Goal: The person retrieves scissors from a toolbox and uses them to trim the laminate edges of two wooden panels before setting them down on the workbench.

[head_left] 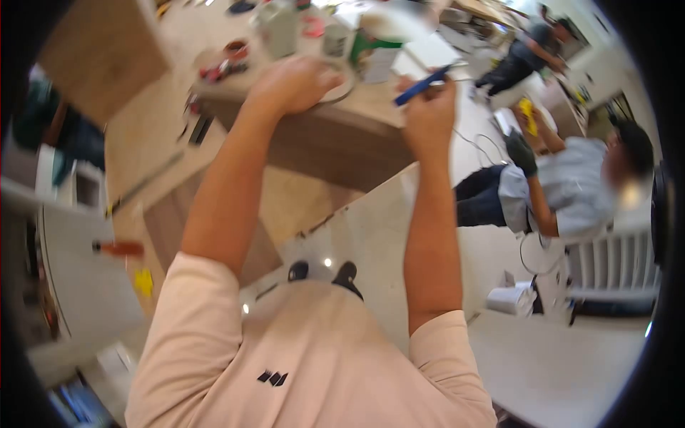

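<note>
Near the top centre, my left hand [296, 84] is over the near edge of a wooden worktop [378, 113], with its fingers bent beside a round pale object [345, 93]; what it holds, if anything, is hidden. My right hand [434, 107], to the right of the worktop's corner, is closed on a blue pen-like tool [422, 85], which points down to the left. A white jug [278, 30], a pale cup [335, 40] and a green and white container [374, 55] stand behind my hands.
Red items [227, 63] lie at the worktop's left. On the right, a co-worker in a light shirt [578, 178] holds something yellow [528, 115]; another person [535, 53] is farther back. A large wooden panel [100, 57] is at upper left, a white table [564, 364] at lower right.
</note>
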`<state>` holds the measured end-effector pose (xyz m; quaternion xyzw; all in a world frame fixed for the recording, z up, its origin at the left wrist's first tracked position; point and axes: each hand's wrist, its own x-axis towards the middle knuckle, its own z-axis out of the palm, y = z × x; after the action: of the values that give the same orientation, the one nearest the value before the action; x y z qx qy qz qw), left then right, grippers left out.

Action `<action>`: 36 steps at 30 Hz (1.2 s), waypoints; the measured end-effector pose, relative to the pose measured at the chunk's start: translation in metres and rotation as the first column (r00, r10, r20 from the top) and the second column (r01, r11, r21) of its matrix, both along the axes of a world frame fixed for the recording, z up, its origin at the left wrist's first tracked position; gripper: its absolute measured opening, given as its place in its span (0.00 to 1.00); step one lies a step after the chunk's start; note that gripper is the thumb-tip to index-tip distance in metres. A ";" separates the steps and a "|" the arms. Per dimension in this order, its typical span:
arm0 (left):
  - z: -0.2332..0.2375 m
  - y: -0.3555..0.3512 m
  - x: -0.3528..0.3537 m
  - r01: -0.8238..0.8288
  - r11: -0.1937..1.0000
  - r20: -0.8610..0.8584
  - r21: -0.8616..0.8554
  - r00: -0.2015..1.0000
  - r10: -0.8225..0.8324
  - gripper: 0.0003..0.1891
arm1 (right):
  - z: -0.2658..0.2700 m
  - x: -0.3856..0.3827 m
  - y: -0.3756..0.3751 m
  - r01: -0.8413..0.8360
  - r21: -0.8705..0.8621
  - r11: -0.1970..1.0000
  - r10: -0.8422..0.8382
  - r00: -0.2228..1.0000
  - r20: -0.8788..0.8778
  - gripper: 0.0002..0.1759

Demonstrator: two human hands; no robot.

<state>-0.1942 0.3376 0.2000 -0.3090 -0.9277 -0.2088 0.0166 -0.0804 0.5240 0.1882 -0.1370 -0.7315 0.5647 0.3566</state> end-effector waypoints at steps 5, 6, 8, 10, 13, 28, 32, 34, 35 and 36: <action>0.001 -0.010 0.001 -0.061 0.998 0.045 -0.024 0.997 0.062 0.30 | 0.023 -0.004 -0.026 -0.153 -0.130 0.980 0.138 0.983 -0.119 0.27; 0.004 -0.012 0.001 -0.065 0.998 0.050 -0.027 0.997 0.067 0.31 | 0.028 -0.009 -0.032 -0.182 -0.137 0.974 0.162 0.977 -0.142 0.27; 0.006 -0.007 0.005 -0.088 0.995 0.055 -0.036 0.994 0.090 0.32 | 0.032 -0.012 -0.039 -0.229 -0.154 0.961 0.199 0.962 -0.186 0.26; 0.005 -0.008 0.006 -0.075 0.996 0.052 -0.041 0.996 0.077 0.32 | 0.018 -0.021 -0.050 -0.209 -0.175 0.962 0.195 0.976 -0.094 0.26; 0.011 -0.011 0.010 -0.080 0.996 0.075 -0.030 0.994 0.082 0.31 | 0.005 -0.025 -0.054 -0.216 -0.149 0.965 0.212 0.976 -0.039 0.26; 0.014 -0.048 -0.020 -0.133 0.959 0.017 -0.249 0.990 0.141 0.33 | 0.000 -0.015 -0.055 0.021 0.121 0.992 -0.032 0.996 0.086 0.27; 0.008 -0.049 -0.019 0.053 0.998 -0.016 -0.034 0.998 -0.053 0.38 | 0.003 -0.008 -0.054 0.065 0.113 0.992 -0.071 0.996 0.055 0.25; 0.011 -0.050 -0.016 0.003 0.998 -0.007 -0.069 1.000 -0.003 0.37 | 0.003 -0.009 -0.055 0.060 0.090 0.994 -0.068 0.994 0.088 0.25; 0.013 -0.050 -0.016 -0.006 0.996 -0.005 -0.084 1.000 0.005 0.36 | 0.005 -0.009 -0.054 0.059 0.078 0.995 -0.067 0.992 0.105 0.26; 0.014 -0.050 -0.014 -0.013 0.995 -0.002 -0.099 1.000 0.013 0.36 | 0.007 -0.008 -0.054 0.056 0.087 0.995 -0.066 0.992 0.112 0.26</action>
<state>-0.2081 0.2875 0.2139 -0.3037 -0.9389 -0.1621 0.0034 -0.0888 0.4701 0.1950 -0.1765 -0.7691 0.5138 0.3366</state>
